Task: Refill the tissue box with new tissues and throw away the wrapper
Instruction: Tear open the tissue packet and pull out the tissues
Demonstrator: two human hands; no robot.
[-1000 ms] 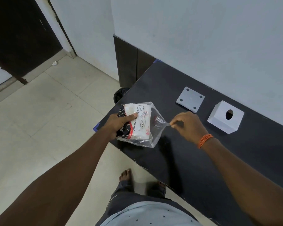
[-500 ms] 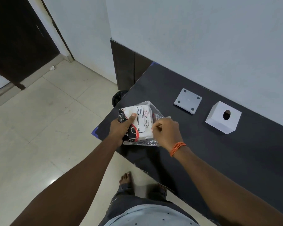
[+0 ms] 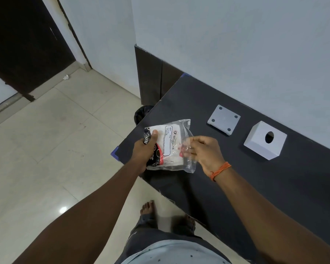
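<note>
A pack of white tissues in a clear plastic wrapper (image 3: pixel 170 145) is held above the near left corner of the dark table (image 3: pixel 255 183). My left hand (image 3: pixel 145 151) grips the pack's left end, thumb on top. My right hand (image 3: pixel 206 153) pinches the loose plastic at the pack's right end. The white tissue box cover (image 3: pixel 265 142), with a round hole in its top, sits on the table to the right. Its flat white base plate (image 3: pixel 223 120) lies beside it, nearer the wall.
A black-lined bin (image 3: pixel 142 113) stands on the tiled floor (image 3: pixel 55 145) just off the table's left edge, partly hidden by it. A white wall runs behind the table. A dark door (image 3: pixel 21 46) is at the far left. My feet (image 3: pixel 149 208) are by the table's front edge.
My right hand came in from the stretched wrapper end to the pack, and now holds the loose plastic slightly further right. The pack has tilted a little in my left hand.
</note>
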